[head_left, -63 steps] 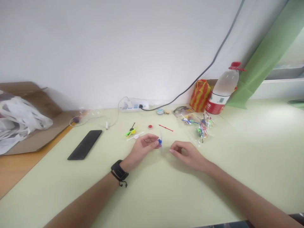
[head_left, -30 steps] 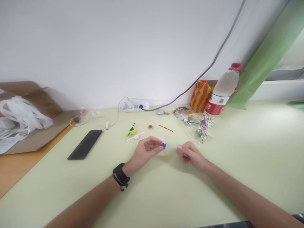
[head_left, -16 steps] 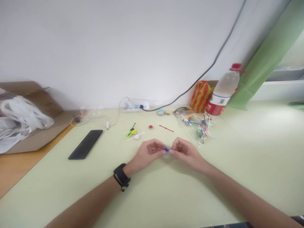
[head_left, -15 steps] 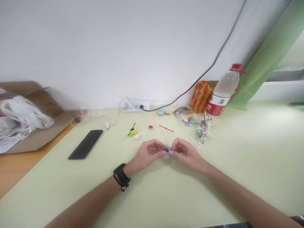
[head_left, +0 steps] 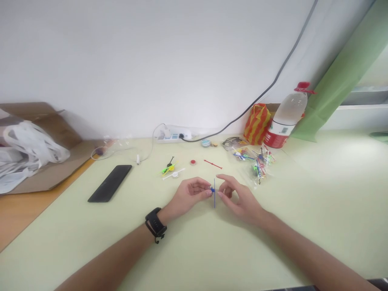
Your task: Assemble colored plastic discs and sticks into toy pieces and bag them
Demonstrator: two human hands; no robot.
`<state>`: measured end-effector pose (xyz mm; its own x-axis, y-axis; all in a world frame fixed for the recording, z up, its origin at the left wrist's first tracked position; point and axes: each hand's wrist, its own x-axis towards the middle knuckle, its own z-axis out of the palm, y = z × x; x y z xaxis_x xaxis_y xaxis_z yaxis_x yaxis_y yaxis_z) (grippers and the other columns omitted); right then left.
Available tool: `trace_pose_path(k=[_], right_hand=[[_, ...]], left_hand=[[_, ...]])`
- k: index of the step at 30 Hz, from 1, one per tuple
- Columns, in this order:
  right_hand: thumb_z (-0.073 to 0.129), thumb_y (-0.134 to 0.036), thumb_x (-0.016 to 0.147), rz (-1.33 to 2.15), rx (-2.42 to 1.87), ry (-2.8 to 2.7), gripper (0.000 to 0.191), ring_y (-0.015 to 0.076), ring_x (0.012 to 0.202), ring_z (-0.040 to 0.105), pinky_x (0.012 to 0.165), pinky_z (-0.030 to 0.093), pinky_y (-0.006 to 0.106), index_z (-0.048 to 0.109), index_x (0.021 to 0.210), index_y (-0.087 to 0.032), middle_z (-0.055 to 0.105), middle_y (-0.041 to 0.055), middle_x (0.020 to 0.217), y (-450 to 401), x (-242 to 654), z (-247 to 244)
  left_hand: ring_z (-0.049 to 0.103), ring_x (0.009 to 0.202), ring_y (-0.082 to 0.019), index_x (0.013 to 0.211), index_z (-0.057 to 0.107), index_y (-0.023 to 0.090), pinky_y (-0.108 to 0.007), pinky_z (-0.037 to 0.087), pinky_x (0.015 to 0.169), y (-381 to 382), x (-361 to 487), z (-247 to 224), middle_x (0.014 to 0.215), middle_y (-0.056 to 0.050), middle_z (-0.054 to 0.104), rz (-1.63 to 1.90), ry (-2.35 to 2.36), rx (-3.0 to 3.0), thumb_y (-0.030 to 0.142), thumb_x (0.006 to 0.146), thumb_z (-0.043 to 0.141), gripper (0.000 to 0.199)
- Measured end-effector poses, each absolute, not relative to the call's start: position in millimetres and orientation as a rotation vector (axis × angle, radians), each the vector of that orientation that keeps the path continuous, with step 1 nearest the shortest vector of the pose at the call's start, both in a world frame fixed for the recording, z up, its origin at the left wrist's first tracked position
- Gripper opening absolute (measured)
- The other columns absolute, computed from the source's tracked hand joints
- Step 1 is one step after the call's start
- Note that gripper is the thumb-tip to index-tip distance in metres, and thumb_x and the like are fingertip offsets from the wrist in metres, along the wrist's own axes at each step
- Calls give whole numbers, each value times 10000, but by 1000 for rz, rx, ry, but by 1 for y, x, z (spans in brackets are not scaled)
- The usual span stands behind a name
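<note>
Between thumb and fingertips, my left hand (head_left: 194, 193) pinches the small hub of a blue plastic arrow spinner (head_left: 214, 198). Its thin pointer stands on edge, running away from me. Just to the right of the pointer is my right hand (head_left: 239, 198), its thumb and forefinger apart with nothing visible between them. Beyond the hands lie a red disc (head_left: 192, 162) and a separate red arrow (head_left: 213, 164). Further left are a white spinner (head_left: 175, 174) and a cluster of yellow, green and black spinners (head_left: 168, 167).
A black phone (head_left: 110, 183) lies to the left. Bagged colored spinners (head_left: 260, 167) sit on the right, before a water bottle (head_left: 286, 117) and a red-yellow striped bag (head_left: 257, 123). A power strip (head_left: 173, 134) is against the wall. Far left stands an opened cardboard box (head_left: 57, 169).
My right hand's fingers have opened and drawn slightly away from the spinner. The pointer, blurred before, now shows sharply. My left hand keeps its pinch.
</note>
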<state>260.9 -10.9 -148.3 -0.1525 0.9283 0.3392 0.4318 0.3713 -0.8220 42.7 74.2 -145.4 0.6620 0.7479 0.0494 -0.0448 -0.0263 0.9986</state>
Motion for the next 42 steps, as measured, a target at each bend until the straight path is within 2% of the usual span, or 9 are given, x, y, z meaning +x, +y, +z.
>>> trace_pose_path(k=[6, 9, 11, 12, 15, 20, 26, 35, 42], right_hand=[[533, -361, 1019, 672, -1197, -1708, 760, 169, 687, 591, 683, 521, 326, 97, 1638, -305, 637, 22, 958, -12, 258, -151], [537, -401, 1016, 698, -1197, -1668, 617, 162, 684, 575, 676, 503, 312, 297, 1572, -285, 635, 20, 950, -12, 259, -147], [479, -463, 1039, 815, -1191, -1680, 325, 162, 662, 561, 668, 484, 313, 635, 1213, -236, 637, 24, 849, -12, 261, -144], [423, -500, 1056, 913, -1188, -1684, 404, 161, 624, 541, 648, 467, 315, 675, 919, -215, 614, 24, 745, -11, 263, -143], [292, -584, 1068, 1153, -1147, -1617, 689, 151, 508, 447, 589, 407, 327, 373, 484, -227, 443, 10, 494, -9, 266, -140], [337, -580, 1060, 992, -1206, -1566, 607, 176, 614, 500, 642, 415, 333, 492, 600, -216, 505, 15, 606, -2, 268, -140], [543, -336, 1008, 505, -1327, -1830, 141, 258, 1004, 600, 908, 475, 414, 631, 1008, -227, 674, 84, 1019, 5, 271, -156], [570, -271, 975, 148, -1451, -1990, 359, 324, 1376, 454, 1124, 417, 525, 606, 1331, -233, 559, 143, 1427, 39, 278, -181], [541, -141, 955, 98, -1472, -2018, 176, 251, 1037, 627, 948, 482, 383, 702, 998, -197, 720, 101, 1042, 108, 273, -180]], left_hand=[[750, 956, -233, 1060, 737, 160, -385, 601, 915, 74, 42, -143, 1042, -103, 765, 673, 632, 1476, 362, 834, 842, 321], [751, 959, -235, 1053, 736, 159, -381, 604, 911, 73, 41, -142, 1040, -102, 768, 671, 627, 1479, 355, 830, 845, 316], [753, 950, -232, 1048, 734, 158, -380, 603, 912, 73, 41, -142, 1035, -103, 772, 663, 629, 1474, 354, 825, 850, 319], [754, 944, -228, 1044, 733, 158, -377, 603, 910, 73, 41, -142, 1031, -103, 775, 664, 632, 1471, 355, 822, 852, 320], [753, 928, -221, 1039, 729, 157, -365, 604, 892, 74, 41, -143, 1023, -104, 779, 678, 642, 1457, 358, 816, 857, 327], [745, 931, -216, 1050, 721, 150, -355, 602, 880, 75, 42, -142, 1027, -107, 769, 705, 639, 1442, 363, 829, 847, 331], [743, 926, -212, 1072, 715, 155, -346, 591, 876, 77, 42, -140, 1035, -105, 765, 751, 665, 1415, 383, 848, 829, 340], [729, 858, -195, 1047, 724, 153, -350, 561, 870, 85, 40, -139, 1002, -98, 771, 824, 779, 1189, 385, 775, 883, 392], [705, 880, -187, 1039, 737, 155, -331, 536, 864, 91, 37, -143, 969, -85, 754, 863, 771, 1085, 351, 789, 869, 344]])
